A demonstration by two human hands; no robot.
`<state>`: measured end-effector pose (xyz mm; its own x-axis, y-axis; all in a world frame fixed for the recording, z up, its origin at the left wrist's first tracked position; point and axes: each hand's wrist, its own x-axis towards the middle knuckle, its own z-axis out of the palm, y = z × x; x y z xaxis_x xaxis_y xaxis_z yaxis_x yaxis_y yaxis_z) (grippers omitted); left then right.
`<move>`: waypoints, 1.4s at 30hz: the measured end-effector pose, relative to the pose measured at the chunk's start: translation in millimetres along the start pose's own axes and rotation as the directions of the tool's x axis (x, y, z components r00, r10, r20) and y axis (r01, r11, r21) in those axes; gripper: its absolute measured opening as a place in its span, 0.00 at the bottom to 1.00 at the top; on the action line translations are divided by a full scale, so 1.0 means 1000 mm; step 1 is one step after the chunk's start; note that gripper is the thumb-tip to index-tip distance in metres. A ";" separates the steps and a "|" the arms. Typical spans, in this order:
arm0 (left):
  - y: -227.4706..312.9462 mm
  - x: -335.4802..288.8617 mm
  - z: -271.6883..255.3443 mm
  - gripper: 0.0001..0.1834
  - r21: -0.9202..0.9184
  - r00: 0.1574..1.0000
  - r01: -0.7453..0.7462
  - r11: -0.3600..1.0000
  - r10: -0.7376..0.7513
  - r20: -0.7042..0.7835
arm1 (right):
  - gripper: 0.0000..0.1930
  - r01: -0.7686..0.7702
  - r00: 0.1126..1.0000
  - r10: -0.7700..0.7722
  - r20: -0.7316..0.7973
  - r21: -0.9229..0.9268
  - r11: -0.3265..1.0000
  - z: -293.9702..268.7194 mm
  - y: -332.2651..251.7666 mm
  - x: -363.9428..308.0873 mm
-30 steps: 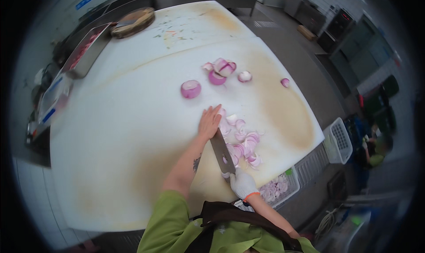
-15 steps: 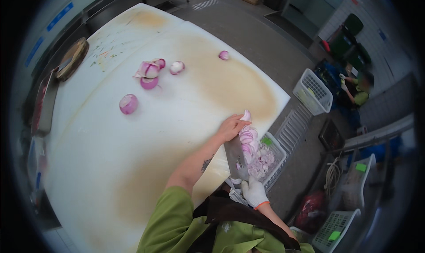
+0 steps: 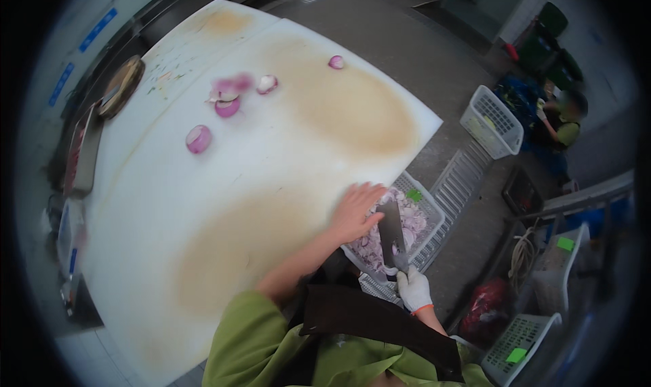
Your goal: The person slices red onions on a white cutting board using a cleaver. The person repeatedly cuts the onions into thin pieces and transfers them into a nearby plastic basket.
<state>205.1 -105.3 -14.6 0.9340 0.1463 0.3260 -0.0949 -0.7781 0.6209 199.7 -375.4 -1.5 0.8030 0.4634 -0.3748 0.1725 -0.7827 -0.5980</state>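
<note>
- At the near right edge of the white board [image 3: 203, 204], a white slotted basket [image 3: 434, 217] sits just below board level, holding pale purple onion slices [image 3: 413, 221].
- Board: broad, smooth, with two large tan stains; its corners bend in the fisheye view.
- Far across the board from the basket lie a halved red onion [image 3: 199, 138], a blurred cluster of onion pieces [image 3: 229, 97] and a small piece [image 3: 336, 62] near the far edge.
- Beyond the board's left side: a round wooden block [image 3: 121, 85] and a metal tray [image 3: 81, 153].
- Room: grey floor; right of the basket stand more white plastic crates [image 3: 491, 119], and a seated person [image 3: 566, 116] in green is well apart.
- Left hand [image 3: 356, 212]: bare, fingers spread and flat, at the board's edge, overlapping the basket rim and touching the slices.
- Right hand [image 3: 413, 289]: in a white glove with an orange cuff, closed round the handle of a cleaver [image 3: 392, 231].
- Cleaver: broad, dark, rectangular blade lying over the basket just beside the left hand, above the slices.
- Sleeves are green cloth; a dark strap crosses the chest.
</note>
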 end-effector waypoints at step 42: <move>0.036 -0.046 0.182 0.62 0.127 0.675 -0.121 0.985 -0.012 0.738 | 0.13 0.208 0.934 -0.343 -0.096 -0.636 0.743 -0.122 0.090 -0.042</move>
<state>221.1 -251.3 -136.6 0.8856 -0.3425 -0.3137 -0.1624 -0.8611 0.4818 251.1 -515.7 47.2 0.7456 0.6620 -0.0772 0.6580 -0.7495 -0.0723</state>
